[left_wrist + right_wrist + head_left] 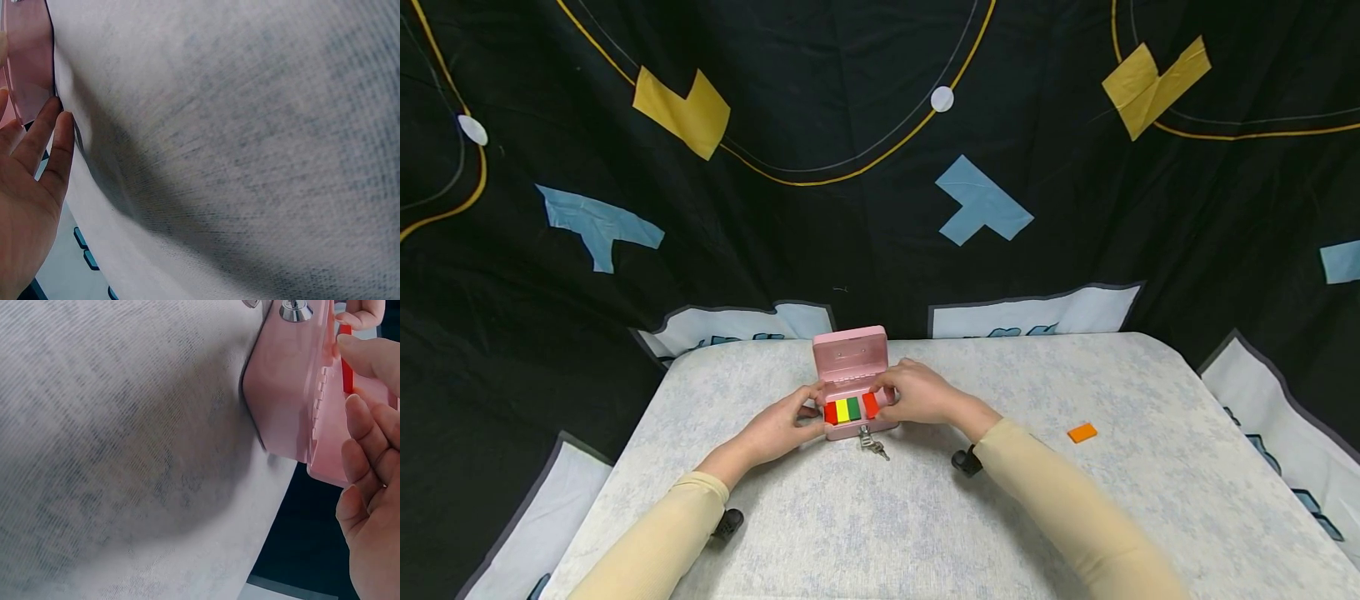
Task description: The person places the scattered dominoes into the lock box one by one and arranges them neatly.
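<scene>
A small pink cash box [850,355] stands at the back of the table with its hinged lid raised. Inside, at its left, a red block [831,413], a yellow block [842,410] and a green block [853,408] lie side by side. My right hand [925,393] pinches another red block [347,365] between thumb and index finger, tilted over the right part of the box. With thumb and fingers about the box's left end, my left hand [778,429] holds it. In the left wrist view, its outer fingers [61,153] lie along the pink side wall.
Keys [875,447] hang from the lock at the box's front. An orange block [1082,432] lies farther right on the pale mottled tablecloth [865,533]. Behind the table hangs a black curtain [820,242] with yellow and blue shapes.
</scene>
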Available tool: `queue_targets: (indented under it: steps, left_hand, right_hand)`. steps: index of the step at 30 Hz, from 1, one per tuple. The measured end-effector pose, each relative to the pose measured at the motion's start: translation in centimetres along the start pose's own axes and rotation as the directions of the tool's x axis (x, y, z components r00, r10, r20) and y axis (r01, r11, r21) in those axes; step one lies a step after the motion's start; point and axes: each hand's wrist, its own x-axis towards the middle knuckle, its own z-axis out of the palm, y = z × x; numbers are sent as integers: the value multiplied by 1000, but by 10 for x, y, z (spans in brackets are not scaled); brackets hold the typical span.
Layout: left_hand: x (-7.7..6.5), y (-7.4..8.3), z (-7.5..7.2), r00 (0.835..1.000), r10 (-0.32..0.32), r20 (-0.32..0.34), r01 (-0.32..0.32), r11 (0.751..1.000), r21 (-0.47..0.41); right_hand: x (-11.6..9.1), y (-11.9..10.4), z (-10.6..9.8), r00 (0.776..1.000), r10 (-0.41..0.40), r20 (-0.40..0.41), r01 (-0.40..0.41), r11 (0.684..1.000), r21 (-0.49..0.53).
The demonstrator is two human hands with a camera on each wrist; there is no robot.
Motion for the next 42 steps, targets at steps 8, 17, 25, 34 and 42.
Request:
queue_targets:
  steps: [8,17,25,34,42]
  left_hand:
    - [0,-1,1,1000,1,-1,-1,1000,8]
    - [0,0,0,1000,-5,-2,5,1000,12]
    - [1,0,0,1000,-5,3,5,1000,6]
    - [1,-1,0,1000,-4,2,4,1000,10]
    - [1,-1,0,1000,0,0,0,1000,11]
  right_hand:
    - [8,1,5,1000,6,6,-6,1000,-17]
    - [12,0,5,1000,19,-8,-19,999,-34]
    - [17,3,7,999,35,-15,-35,998,-46]
    - [24,4,12,999,51,-16,-53,993,-110]
    - [29,4,16,998,67,-11,-68,988,-140]
